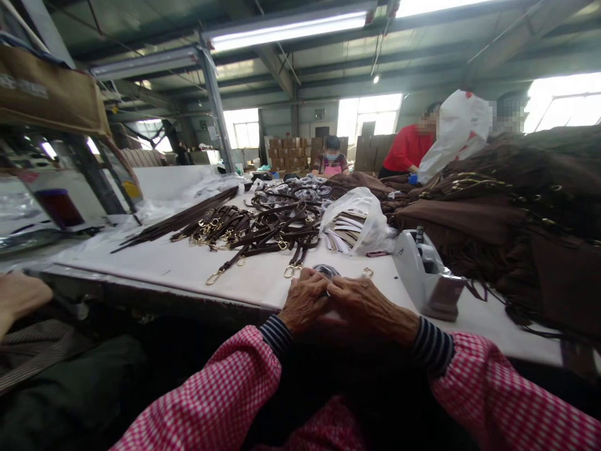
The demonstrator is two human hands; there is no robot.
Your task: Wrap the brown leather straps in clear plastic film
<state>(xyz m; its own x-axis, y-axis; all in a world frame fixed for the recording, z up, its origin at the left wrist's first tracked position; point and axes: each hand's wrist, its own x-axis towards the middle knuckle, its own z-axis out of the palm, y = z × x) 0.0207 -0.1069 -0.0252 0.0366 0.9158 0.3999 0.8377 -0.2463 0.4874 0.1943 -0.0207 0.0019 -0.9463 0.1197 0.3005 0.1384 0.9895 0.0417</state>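
My left hand [304,302] and my right hand [369,305] meet at the table's front edge, fingers curled in towards each other. Between them shows the top of a small dark bundle [326,270] with whitish, plastic-like streaks; my fingers hide most of it, so its kind is unclear. Just beyond my left hand lie the gold clasps of a dark brown strap [297,258]. A small pale metal piece [367,272] rests on the table beyond my right hand. Farther back spreads a tangled heap of dark brown straps [277,225] with gold clips.
A tape dispenser [425,275] stands right of my hands on the white table [258,282]. Behind it rises a pile of brown fabric bags [498,232]. A clear plastic bag [361,216] holds pale strips. A co-worker's hand [23,300] is at far left; two people work across the table.
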